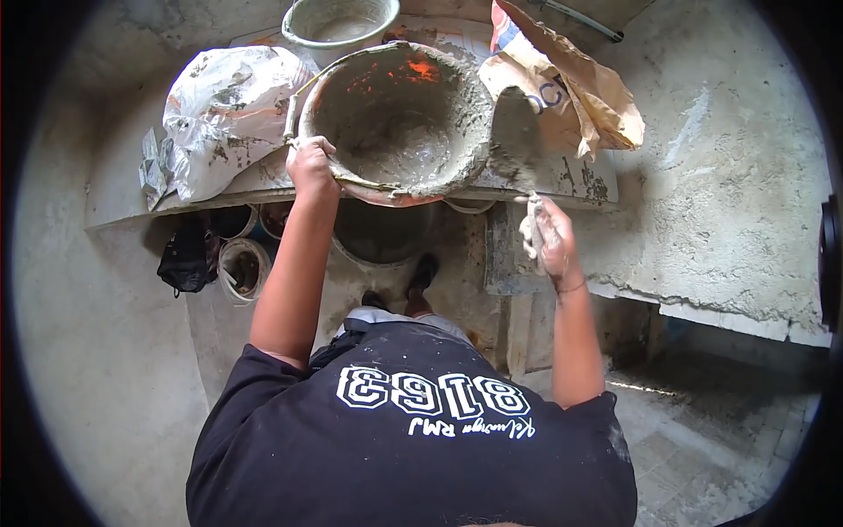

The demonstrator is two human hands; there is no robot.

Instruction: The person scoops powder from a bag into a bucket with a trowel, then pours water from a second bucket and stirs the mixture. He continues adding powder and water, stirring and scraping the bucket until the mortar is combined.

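A large round bucket (395, 123), coated in grey wet cement with orange showing inside, is tilted so its mouth faces me on the bench. My left hand (313, 167) is closed on its left rim, close to the wire handle. On the right, my right hand (551, 235) grips the handle of a trowel (516, 140). The trowel's cement-covered blade points up beside the bucket's right rim and is slightly blurred. Some wet cement lies in the bucket.
A green-grey basin (341, 22) stands behind the bucket. A smeared white sack (233, 110) lies left, a torn brown paper bag (562, 79) right. Below the bench edge (580, 186) are a small pail (244, 270), a black bag (187, 259) and a large round container (382, 233).
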